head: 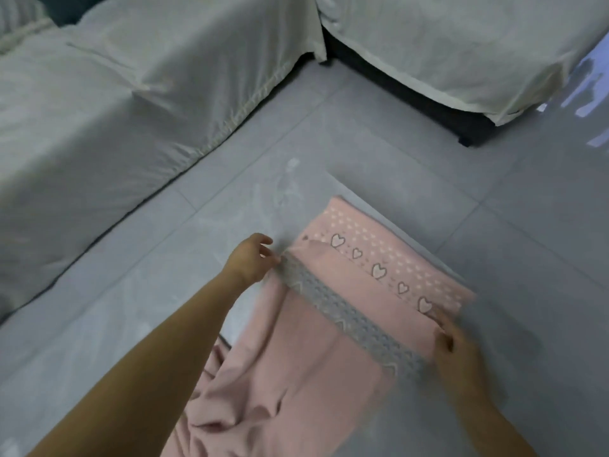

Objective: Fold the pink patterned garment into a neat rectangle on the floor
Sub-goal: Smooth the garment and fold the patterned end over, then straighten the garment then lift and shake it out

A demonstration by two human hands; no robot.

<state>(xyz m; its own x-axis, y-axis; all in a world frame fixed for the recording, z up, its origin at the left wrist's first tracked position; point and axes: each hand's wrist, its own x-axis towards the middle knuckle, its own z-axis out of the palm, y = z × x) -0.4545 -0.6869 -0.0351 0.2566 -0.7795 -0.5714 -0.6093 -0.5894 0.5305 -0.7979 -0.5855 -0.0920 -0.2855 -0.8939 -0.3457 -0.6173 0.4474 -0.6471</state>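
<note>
The pink patterned garment (329, 308) lies on the grey tiled floor (494, 225), stretching from the lower middle toward the centre right. Its far end shows white dots and a row of outlined hearts; a grey knitted band crosses it below that. The near part is rumpled plain pink fabric. My left hand (252, 260) pinches the left end of the grey band. At the right end of the band my right hand (456, 347) grips the garment's edge, blurred by motion.
A sofa under a white cover (115, 110) fills the left and top left. Another white-covered seat on a dark base (445, 61) stands at the top right. Bright reflections mark the floor at the far right.
</note>
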